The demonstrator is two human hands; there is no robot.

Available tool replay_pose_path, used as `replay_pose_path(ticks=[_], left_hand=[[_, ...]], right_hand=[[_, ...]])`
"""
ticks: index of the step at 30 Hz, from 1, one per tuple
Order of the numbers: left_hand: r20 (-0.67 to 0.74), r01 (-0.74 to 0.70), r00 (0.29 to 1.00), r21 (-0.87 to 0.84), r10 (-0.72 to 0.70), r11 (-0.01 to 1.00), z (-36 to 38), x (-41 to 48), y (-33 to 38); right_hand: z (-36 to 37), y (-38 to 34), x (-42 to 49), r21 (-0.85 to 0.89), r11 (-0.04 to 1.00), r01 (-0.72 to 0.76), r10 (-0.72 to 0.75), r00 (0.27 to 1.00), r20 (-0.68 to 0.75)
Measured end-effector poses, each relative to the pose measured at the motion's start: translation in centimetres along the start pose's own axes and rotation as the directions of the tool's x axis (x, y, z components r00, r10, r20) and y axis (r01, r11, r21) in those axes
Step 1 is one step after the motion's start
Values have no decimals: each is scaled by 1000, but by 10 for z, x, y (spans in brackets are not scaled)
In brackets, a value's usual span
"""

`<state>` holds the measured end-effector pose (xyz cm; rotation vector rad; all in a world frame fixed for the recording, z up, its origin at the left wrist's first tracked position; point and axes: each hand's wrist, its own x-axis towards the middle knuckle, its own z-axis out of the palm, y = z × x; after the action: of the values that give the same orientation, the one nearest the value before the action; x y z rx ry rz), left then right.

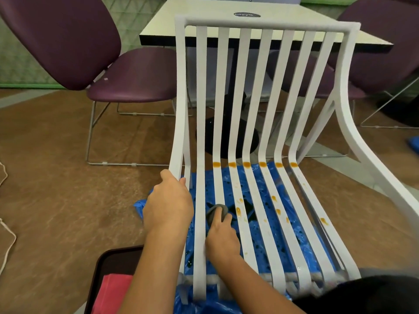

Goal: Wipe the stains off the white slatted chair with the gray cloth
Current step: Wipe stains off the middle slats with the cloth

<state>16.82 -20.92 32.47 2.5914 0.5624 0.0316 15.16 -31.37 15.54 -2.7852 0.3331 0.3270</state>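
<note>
The white slatted chair [267, 91] faces me, its seat slats running toward me. Orange-brown stains [246, 164] line the bend where seat meets back, and smaller drips [238, 210] dot the middle and right slats. My left hand [169, 203] grips the chair's left side rail at the seat. My right hand [221, 236] presses the gray cloth [216, 210], bunched small, onto a slat left of centre.
Blue plastic sheeting [267, 223] lies under the chair. A dark tray [108, 268] with a pink cloth [113, 293] sits at lower left. Purple chairs [90, 53] flank a white table [226, 19] behind. A cord [6, 236] trails on the brown floor at left.
</note>
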Motion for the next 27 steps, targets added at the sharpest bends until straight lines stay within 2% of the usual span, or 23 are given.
replay_pose_path(ticks=[8,11,15,20,27], left_hand=[[6,12,1000,-15,-12,1000,1,4,-1],[20,14,1000,-31,-13,999,1,5,-1],[29,6,1000,-40,-5,999,1,7,-1],[49,-14,999,-76,18,997,0,7,-4],[67,-26,997,-26,28,999,-8,8,-4]], right_hand=[[-7,-15,67,-75,997,11,-8,999,31],[-12,-22,89,12,999,38,-39,997,71],[-22,-29,119,-45,999,4,2,992,127],[-44,-38,137,19,1000,-23,18,979,204],[-35,-33,133,7,1000,1,-3,984,176]])
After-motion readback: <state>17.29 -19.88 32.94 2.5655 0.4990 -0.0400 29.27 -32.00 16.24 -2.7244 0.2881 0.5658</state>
